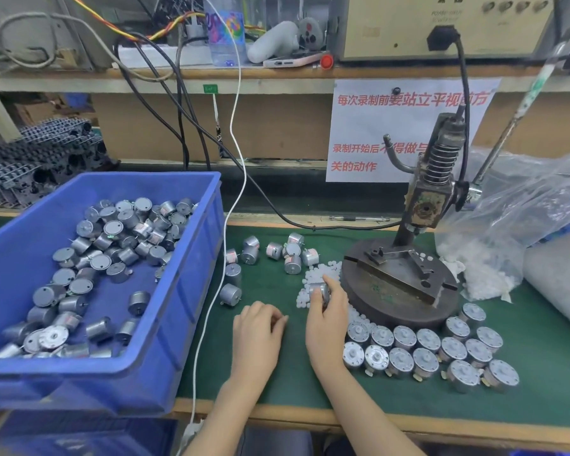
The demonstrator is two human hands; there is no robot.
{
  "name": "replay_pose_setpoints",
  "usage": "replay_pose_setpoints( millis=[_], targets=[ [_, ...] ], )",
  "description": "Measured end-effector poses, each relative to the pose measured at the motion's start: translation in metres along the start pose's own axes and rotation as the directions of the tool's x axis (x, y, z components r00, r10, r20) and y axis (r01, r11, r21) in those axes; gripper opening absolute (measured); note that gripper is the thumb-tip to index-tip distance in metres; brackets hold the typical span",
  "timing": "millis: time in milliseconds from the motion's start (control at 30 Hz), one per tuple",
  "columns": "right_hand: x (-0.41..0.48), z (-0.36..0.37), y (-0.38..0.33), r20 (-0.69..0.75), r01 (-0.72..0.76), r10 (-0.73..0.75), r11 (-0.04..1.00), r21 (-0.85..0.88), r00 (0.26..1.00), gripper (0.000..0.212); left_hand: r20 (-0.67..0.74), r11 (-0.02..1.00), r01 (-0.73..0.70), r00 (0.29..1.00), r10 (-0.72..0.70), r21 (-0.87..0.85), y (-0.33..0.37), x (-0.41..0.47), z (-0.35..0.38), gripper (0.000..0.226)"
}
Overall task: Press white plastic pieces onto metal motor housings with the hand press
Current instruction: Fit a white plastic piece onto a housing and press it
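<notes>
We judge the job partly done: capped motors [425,350] stand in rows before the hand press [399,284], and many more wait in the blue bin [191,251]. Our right hand [326,327] grips one motor housing [320,291] over the white plastic pieces [313,273], seemingly on its side with its axis roughly level. Our left hand [260,327] curls nearby, and we cannot tell whether it holds anything.

Bin [191,258] left of hand press [405,284]

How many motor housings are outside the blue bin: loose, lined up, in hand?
Loose motor housings beside the blue bin: 10
Lined-up motor housings before the hand press: 15
Motor housing in the right hand: 1
Total: 26
</notes>
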State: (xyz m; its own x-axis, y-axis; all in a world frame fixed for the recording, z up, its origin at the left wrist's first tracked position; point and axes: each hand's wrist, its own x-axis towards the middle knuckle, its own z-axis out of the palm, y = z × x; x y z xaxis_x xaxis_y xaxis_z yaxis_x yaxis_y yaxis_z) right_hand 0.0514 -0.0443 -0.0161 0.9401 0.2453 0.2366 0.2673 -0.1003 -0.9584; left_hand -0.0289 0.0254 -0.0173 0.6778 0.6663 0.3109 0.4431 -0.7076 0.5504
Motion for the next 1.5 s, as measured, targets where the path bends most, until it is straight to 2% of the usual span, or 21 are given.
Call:
replay_pose_setpoints(
  millis=[100, 267, 367, 500, 633, 800, 1000, 1200, 1500],
  targets=[
    [-0.002, 0.0, -0.002, 0.055, 0.002, -0.002, 1.0, -0.015, 0.999, 0.03, -0.011, 1.0, 0.028, 1.0, -0.028, -0.015, -0.01, -0.004, -0.003, 0.009],
    [-0.009, -0.001, -0.004, 0.191, 0.164, -0.14, 0.98, -0.116, 0.972, 0.029, 0.058, 0.999, -0.028, 0.998, 0.029, -0.026, -0.01, -0.007, -0.002, 0.002],
    [-0.009, -0.001, -0.003, 0.327, 0.209, -0.149, 0.965, -0.156, 0.933, 0.03, 0.062, 0.997, 0.001, 0.998, 0.003, -0.078, -0.012, -0.007, -0.003, 0.01],
    [-0.007, 0.001, -0.002, 0.397, 0.191, -0.086, 0.954, -0.233, 0.914, 0.034, 0.057, 0.994, 0.02, 0.998, -0.014, -0.107, -0.011, -0.007, -0.003, 0.022],
    [-0.007, 0.003, 0.001, 0.509, 0.252, -0.043, 0.902, -0.35, 0.86, 0.037, 0.064, 0.992, 0.041, 0.997, -0.034, -0.12, -0.013, -0.006, -0.001, 0.045],
    [-0.008, 0.004, 0.002, 0.539, 0.309, -0.025, 0.842, -0.443, 0.842, 0.041, 0.087, 0.988, 0.05, 0.996, -0.037, -0.149, -0.014, -0.005, 0.0, 0.061],
    [-0.012, 0.006, -0.001, 0.573, 0.395, -0.06, 0.782, -0.482, 0.817, 0.046, 0.06, 0.987, 0.059, 0.997, -0.05, -0.149, -0.013, -0.005, 0.0, 0.053],
    [-0.015, 0.006, -0.001, 0.647, 0.496, -0.067, 0.705, -0.508, 0.759, 0.047, 0.037, 0.988, 0.074, 0.997, -0.069, -0.133, -0.015, -0.004, 0.003, 0.051],
    [-0.021, 0.009, 0.001, 0.63, 0.513, -0.037, 0.618, -0.596, 0.776, 0.049, 0.061, 0.999, 0.05, 0.997, -0.049, -0.011, -0.017, -0.005, 0.007, 0.053]
  ],
)
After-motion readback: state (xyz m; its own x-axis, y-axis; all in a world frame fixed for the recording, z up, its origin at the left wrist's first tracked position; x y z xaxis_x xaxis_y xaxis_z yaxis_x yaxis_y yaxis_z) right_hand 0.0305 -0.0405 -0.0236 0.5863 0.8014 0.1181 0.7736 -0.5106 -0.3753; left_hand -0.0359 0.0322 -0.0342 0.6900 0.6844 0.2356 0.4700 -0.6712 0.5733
